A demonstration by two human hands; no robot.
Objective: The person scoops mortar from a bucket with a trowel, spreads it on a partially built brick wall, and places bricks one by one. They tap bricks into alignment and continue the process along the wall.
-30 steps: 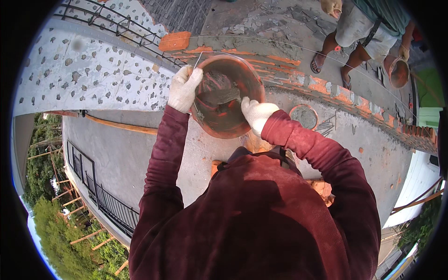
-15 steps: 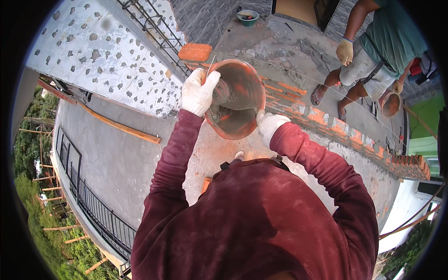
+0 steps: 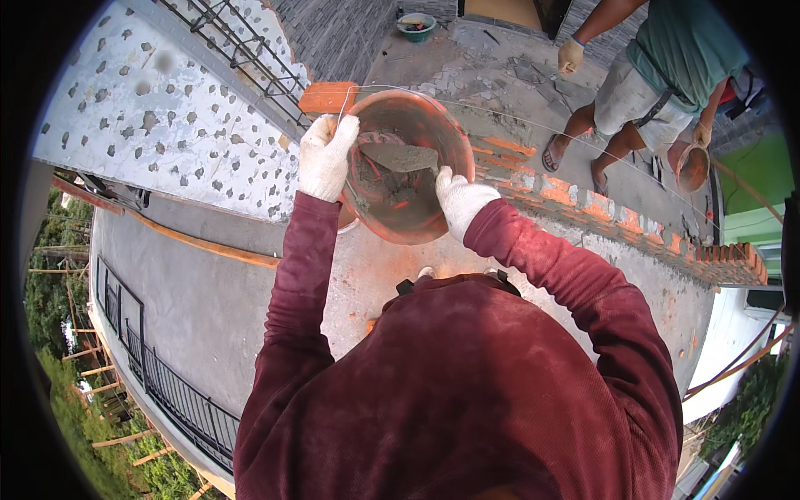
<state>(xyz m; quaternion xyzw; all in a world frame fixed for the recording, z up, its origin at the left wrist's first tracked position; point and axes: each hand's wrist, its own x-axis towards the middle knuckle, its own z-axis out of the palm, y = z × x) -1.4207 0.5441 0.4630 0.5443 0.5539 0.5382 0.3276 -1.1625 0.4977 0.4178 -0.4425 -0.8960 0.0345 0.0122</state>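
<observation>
An orange bucket (image 3: 386, 232) with grey mortar (image 3: 379, 179) inside is held up in front of me, its mouth toward me. My left hand (image 3: 327, 158), in a white knit glove, is closed at the bucket's left side, where the thin wire handle (image 3: 347, 102) comes up. My gloved right hand (image 3: 462, 202) is at the right rim, fingers closed round a trowel whose grip they hide. The mortar-covered trowel blade (image 3: 404, 157) points left across the bucket's inside.
A low brick wall (image 3: 596, 205) runs to the right, with a thin string above it. One orange brick (image 3: 327, 97) lies beyond the bucket. A co-worker (image 3: 679, 67) stands across the wall holding another bucket (image 3: 692, 168). Rebar (image 3: 242, 46) rises at the far left.
The trowel blade has risen from low in the bucket to its upper part, and mortar shows on it. The bucket and both hands have shifted slightly left.
</observation>
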